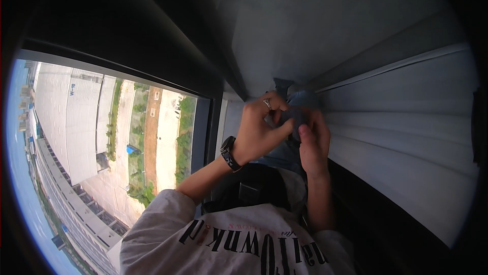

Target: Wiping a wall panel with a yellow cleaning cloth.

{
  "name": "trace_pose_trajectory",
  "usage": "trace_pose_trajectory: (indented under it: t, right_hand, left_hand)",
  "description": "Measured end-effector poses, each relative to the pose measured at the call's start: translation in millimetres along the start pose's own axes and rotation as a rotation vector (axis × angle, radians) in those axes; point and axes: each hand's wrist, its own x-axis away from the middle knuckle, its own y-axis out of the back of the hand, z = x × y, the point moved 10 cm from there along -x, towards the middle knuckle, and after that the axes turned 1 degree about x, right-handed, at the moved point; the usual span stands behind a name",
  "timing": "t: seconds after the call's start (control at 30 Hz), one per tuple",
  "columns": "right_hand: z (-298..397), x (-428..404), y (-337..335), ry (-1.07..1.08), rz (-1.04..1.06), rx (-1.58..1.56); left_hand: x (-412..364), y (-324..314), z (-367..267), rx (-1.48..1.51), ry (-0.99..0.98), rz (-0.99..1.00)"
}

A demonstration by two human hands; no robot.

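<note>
My left hand point(261, 128), with a ring on one finger and a dark watch point(228, 147) at the wrist, grips a small dark grey thing point(294, 116) from its left side. It looks like a bunched piece of cloth, though the dim light hides its exact kind. On the other side of it, my right hand point(314, 147) has the thumb pressed against the same dark thing, fingers curled behind. Both hands meet in front of my waist, above blue trousers point(276, 155). Fingers cover much of the held thing.
To my left is a large window point(152, 130) with a dark frame point(217, 122), looking down on large buildings and a road far below. Pale folded fabric point(396, 130), like a curtain, hangs at my right. A grey surface point(289, 31) lies ahead; a black bag point(248, 187) is at my waist.
</note>
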Motion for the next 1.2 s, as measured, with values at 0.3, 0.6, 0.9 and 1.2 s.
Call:
trace_pose_trajectory:
  t: [0.3, 0.6, 0.9, 1.2]
  right_hand:
    - [15, -32, -11, 0.163, -0.005, 0.216]
    - [68, -95, 1, 0.286, -0.513, 0.354]
    - [52, -108, -13, 0.284, -0.493, 0.215]
    - [28, -110, -8, 0.455, -0.487, 0.617]
  left_hand:
    - [-13, -2, 15, 0.46, 0.176, 0.016]
    - [-24, -30, 35, 0.606, 0.233, -0.013]
    - [-41, -26, 40, 0.416, 0.218, -0.168]
    - [-37, -22, 48, 0.414, 0.3, -0.282]
